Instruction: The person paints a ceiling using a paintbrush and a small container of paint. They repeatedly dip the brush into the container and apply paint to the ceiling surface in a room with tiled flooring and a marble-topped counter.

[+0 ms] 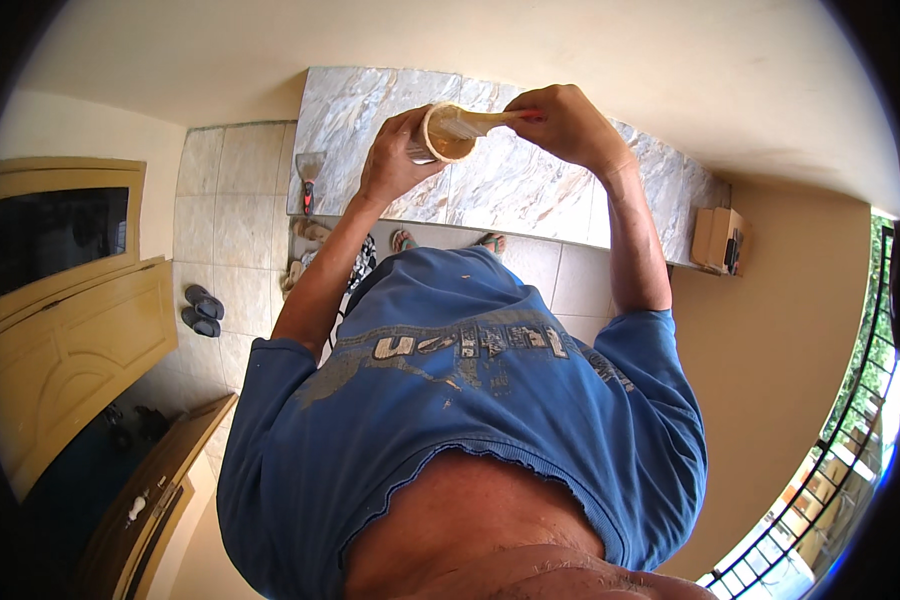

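Observation:
My left hand [392, 158] is wrapped round a small round tub [453, 149], tipped so its mouth faces me. Tan material coats the inside. In my right hand [568, 125] is a flat tool [487, 122] with a pale, smeared working end and a red part at the grip. Its end reaches into the tub's mouth; whether it is a brush or a putty knife, I cannot tell. Both hands are above a marble-patterned counter [530, 200]. On the counter's left end lies a scraper [310, 180] with a wide blade and a red and black handle.
A cardboard box [712, 240] sits at the counter's right end. Dark slippers [202, 310] lie on the tiled floor at left, near a yellowish wooden door [90, 340]. More footwear is partly hidden beside my left arm. A barred window [820, 450] is at right.

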A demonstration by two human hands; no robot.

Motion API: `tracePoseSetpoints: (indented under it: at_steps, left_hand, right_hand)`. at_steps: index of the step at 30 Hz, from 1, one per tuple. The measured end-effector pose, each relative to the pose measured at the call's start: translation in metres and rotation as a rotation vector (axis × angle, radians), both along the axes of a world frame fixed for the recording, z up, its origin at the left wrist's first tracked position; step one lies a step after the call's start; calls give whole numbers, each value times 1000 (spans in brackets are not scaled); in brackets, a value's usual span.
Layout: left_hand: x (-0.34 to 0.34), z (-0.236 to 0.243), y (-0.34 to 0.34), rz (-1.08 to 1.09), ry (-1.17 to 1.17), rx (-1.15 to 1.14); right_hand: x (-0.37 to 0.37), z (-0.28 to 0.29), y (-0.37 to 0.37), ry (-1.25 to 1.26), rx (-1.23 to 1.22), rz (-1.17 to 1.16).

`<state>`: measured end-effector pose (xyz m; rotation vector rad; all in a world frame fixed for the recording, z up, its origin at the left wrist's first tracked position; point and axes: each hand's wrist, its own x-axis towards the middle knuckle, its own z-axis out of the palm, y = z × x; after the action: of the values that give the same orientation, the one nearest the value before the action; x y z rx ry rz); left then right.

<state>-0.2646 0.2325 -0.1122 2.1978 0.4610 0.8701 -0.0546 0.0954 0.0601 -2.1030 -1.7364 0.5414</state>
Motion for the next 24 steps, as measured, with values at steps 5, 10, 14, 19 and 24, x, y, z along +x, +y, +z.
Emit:
tracePoseSetpoints:
  at_steps: [5,10,14,19,24]
  left_hand:
    - [12,27,-19,-98,99,14]
    - [27,48,-30,-87,112,44]
    - [46,50,-36,-120,113,23]
    - [62,59,-47,-201,114,56]
    - [63,71,-83,-296,112,90]
  right_hand:
    - [-10,-21,1,-132,-2,87]
    - [-4,-14,-11,-83,-23,62]
    - [11,1,-27,-16,-44,5]
    - [21,13,-60,-17,-16,-106]
    - [19,3,-111,68,45,-89]
